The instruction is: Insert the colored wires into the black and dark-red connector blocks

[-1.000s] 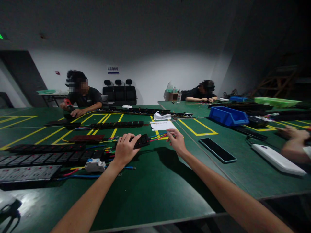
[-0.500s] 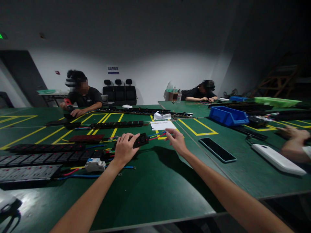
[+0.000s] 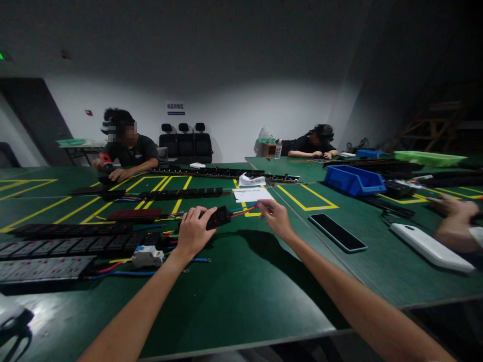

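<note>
My left hand (image 3: 193, 229) is closed around a black socket strip (image 3: 220, 217), gripping it above the green table. Red and blue wires (image 3: 242, 211) run out of the strip's right end. My right hand (image 3: 278, 218) pinches the far ends of these wires between thumb and fingers; the fingertips cover the tips. Left of my left hand, several more socket strips (image 3: 64, 245) lie side by side with loose wires. A small white and blue circuit breaker (image 3: 148, 256) lies by the nearest ones.
A white paper (image 3: 252, 195) lies beyond my hands. To the right are a phone (image 3: 337, 233), a white power bank (image 3: 430, 246), a blue bin (image 3: 353, 180) and another person's hand (image 3: 456, 211). Two people sit across the table; one holds a red tool (image 3: 106, 161).
My right hand has shifted very slightly at the wire ends. My left hand keeps its hold on the socket strip, nearly still.
</note>
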Available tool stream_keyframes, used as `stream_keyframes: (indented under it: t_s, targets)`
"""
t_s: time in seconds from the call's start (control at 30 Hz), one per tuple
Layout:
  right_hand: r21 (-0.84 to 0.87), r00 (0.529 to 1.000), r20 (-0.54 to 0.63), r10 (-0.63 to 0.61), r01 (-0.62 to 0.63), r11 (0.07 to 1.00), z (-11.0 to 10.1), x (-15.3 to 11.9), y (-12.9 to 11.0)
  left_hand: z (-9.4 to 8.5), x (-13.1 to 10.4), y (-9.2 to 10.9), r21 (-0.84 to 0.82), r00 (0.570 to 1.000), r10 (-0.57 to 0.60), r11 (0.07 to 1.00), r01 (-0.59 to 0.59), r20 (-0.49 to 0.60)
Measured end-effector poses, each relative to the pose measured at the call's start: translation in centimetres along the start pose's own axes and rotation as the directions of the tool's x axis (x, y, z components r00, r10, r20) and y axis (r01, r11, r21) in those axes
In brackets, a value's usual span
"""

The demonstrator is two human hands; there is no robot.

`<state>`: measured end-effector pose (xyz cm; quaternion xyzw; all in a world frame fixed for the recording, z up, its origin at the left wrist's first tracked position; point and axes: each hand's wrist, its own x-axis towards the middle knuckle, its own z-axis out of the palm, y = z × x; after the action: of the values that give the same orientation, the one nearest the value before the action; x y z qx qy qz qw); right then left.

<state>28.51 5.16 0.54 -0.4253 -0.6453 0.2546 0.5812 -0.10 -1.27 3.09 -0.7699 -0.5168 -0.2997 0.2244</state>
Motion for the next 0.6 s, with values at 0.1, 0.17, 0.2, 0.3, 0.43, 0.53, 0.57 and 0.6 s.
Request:
stream_keyframes:
  t_s: [0.1, 0.17, 0.2, 0.3, 0.43, 0.53, 0.57, 0.6]
  targets:
    - [0.045, 0.999, 0.018, 0.039, -0.04, 0.998, 0.04, 0.12, 0.11, 0.01, -0.01, 0.0, 0.01, 1.0, -0.001, 1.0, 0.002, -0.006]
    - [0.094, 0.997, 0.015, 0.076, -0.077, 0.993, 0.1, 0.19, 0.02, -0.02, -0.02, 0.0, 0.022, 1.0, 0.004, 1.0, -0.004, -0.012]
    - [0.119, 0.995, 0.012, 0.096, -0.097, 0.988, 0.13, 0.2, -0.09, -0.04, -0.02, 0.01, 0.03, 1.0, 0.008, 1.0, -0.008, -0.016]
    - [0.187, 0.987, 0.005, 0.162, -0.16, 0.969, 0.19, 0.2, -0.54, -0.13, -0.02, 0.02, 0.051, 0.999, 0.022, 0.998, -0.021, -0.023]
    - [0.258, 0.974, -0.005, 0.227, -0.218, 0.941, 0.2, 0.17, -0.84, -0.16, -0.05, 0.02, 0.064, 0.999, 0.039, 0.997, -0.037, -0.022]
    - [0.275, 0.971, -0.009, 0.238, -0.227, 0.934, 0.15, 0.16, -0.79, -0.11, -0.08, 0.02, 0.064, 0.999, 0.042, 0.997, -0.041, -0.021]
    - [0.281, 0.97, -0.009, 0.242, -0.23, 0.932, 0.13, 0.16, -0.78, -0.1, -0.08, 0.04, 0.063, 0.999, 0.042, 0.997, -0.041, -0.022]
    - [0.288, 0.969, -0.009, 0.247, -0.234, 0.929, 0.12, 0.17, -0.79, -0.1, -0.08, 0.07, 0.061, 0.999, 0.044, 0.997, -0.042, -0.022]
